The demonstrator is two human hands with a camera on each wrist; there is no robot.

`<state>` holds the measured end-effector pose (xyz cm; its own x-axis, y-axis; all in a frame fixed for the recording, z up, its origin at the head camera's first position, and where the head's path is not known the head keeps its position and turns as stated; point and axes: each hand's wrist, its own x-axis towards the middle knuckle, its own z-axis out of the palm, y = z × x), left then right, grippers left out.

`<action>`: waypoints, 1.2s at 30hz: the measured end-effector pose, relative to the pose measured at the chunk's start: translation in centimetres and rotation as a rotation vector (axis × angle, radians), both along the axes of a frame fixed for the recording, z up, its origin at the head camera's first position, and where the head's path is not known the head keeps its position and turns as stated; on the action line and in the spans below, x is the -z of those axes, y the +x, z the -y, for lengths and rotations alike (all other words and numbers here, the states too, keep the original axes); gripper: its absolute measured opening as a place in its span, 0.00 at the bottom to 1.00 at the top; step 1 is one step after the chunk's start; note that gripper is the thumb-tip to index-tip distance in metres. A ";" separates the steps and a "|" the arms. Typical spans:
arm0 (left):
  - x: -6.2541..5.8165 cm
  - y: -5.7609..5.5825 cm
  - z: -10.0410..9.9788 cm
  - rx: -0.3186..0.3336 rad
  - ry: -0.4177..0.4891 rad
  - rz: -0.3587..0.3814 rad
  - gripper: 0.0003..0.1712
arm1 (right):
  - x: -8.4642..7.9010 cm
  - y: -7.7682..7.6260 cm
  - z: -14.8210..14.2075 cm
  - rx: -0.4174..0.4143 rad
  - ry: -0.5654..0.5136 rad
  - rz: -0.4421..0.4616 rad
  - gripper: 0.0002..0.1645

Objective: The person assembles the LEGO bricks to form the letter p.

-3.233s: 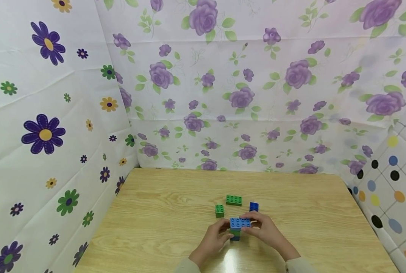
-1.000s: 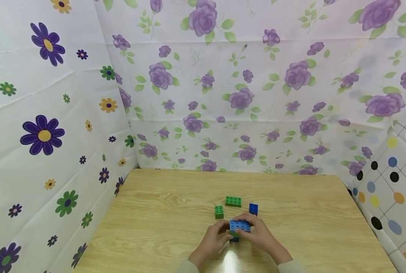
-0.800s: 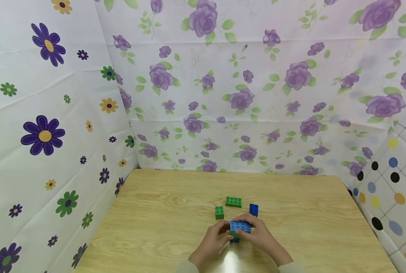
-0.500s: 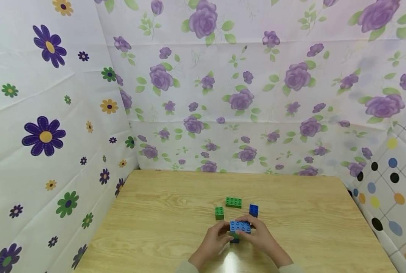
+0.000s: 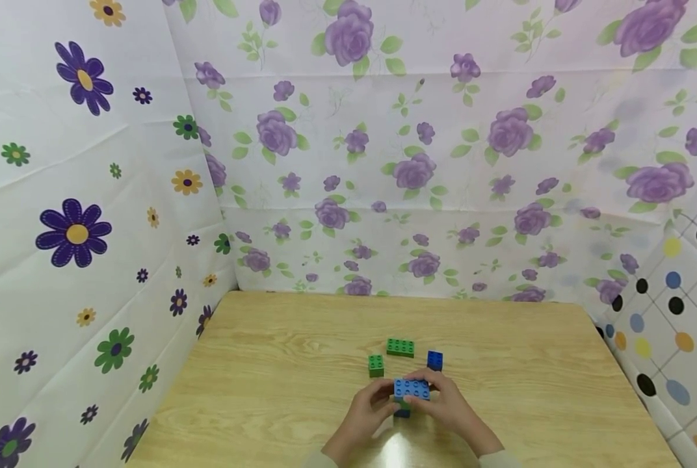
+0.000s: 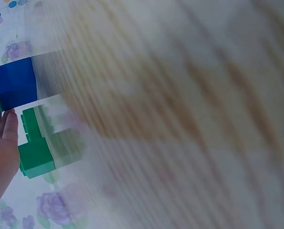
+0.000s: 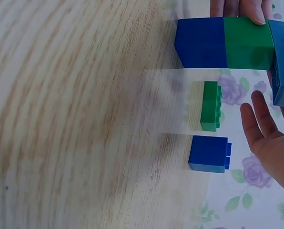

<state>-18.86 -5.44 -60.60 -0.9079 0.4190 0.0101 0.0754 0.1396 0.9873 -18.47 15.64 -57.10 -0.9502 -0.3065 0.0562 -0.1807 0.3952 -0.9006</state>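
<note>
A small tower of toy building bricks stands on the table near me. At its foot is a dark blue brick (image 7: 201,43), with a green brick (image 7: 249,43) on it. The longer blue brick (image 5: 411,389) with two rows of studs lies across the top and sticks out to the right. My left hand (image 5: 363,409) grips the green brick from the left, thumb on its near side. My right hand (image 5: 450,406) pinches the top blue brick, thumb in front and index finger behind; its other fingers spread loosely in the right wrist view.
Behind the tower lie a small green brick (image 5: 376,365), a long green brick (image 5: 400,348) and a small blue brick (image 5: 434,359), the last close beyond my right fingers. Flowered cloth (image 5: 337,162) hangs along the back edge of the wooden table (image 5: 266,390).
Since the oldest frame, my right hand has shifted left along the top blue brick, its thumb now nearer the brick's middle. My left hand keeps its place. Over the last second hardly anything moves.
</note>
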 end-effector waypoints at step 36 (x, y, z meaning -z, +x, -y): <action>-0.4 -0.2 -0.1 0.001 0.008 -0.028 0.21 | -2.4 -2.6 -1.9 -0.138 0.007 -0.095 0.19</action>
<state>-19.08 -5.31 -60.25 -0.9069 0.4195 0.0389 0.1034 0.1320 0.9859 -21.11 17.49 -54.65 -0.8896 -0.4344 0.1411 -0.3180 0.3673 -0.8740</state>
